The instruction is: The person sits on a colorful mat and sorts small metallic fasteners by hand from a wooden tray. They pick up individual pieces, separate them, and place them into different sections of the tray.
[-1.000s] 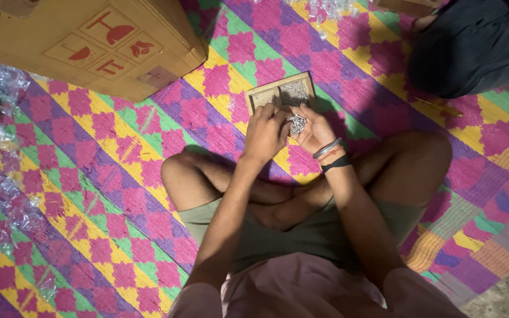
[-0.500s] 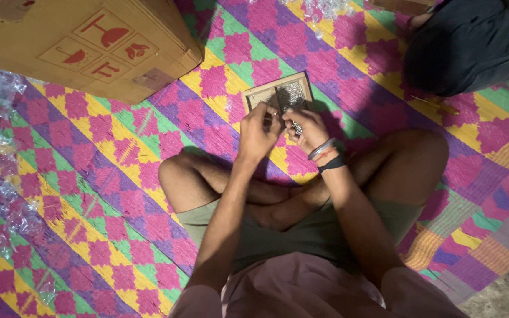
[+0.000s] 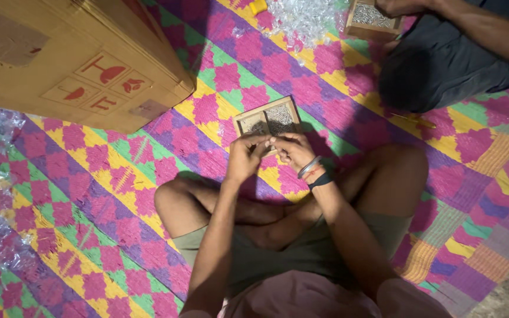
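Both hands, left hand and right hand, met fingertip to fingertip at frame centre, pinching something too small to make out right over the small wooden tray on the mat, probably so any dropped bits landed in it.

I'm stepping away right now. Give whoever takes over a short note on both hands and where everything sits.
Left hand and right hand: fingertips together over the near edge of the small wooden tray; whether they pinch anything is too small to tell.
Tray: on the patterned mat ahead of the crossed legs, two compartments holding small metal pieces.
Cardboard box: far left.
Another person sits far right with a second tray.
Done and left: not visible.
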Available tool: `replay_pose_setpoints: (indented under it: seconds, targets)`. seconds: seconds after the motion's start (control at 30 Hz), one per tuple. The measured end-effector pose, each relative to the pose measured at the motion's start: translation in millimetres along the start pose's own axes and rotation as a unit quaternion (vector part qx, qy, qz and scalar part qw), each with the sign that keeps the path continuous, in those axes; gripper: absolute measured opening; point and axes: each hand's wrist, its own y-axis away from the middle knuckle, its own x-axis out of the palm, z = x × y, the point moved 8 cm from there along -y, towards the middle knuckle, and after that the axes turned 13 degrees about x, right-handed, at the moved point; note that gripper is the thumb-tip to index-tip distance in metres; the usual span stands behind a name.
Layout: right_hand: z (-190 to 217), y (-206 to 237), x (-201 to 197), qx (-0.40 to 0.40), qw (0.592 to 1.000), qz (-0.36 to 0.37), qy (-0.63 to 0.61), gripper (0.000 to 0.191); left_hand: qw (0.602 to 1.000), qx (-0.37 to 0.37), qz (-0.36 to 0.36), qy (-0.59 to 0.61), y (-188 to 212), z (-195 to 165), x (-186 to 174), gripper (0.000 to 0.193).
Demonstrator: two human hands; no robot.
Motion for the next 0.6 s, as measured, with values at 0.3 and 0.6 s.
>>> replay_pose_setpoints:
  seconds: [0.3, 0.6]
  targets:
    - [1, 0, 1, -0.039, 0.998, -0.055, 0.02, 0.007, 0.993, -0.086, -0.003, 0.081, 16, 36, 19, 0.011]
    - [17, 11, 23, -0.167, 0.964, -0.037, 0.202, 0.01, 0.969, -0.245, -0.007, 0.03, 27, 70, 29, 0.051]
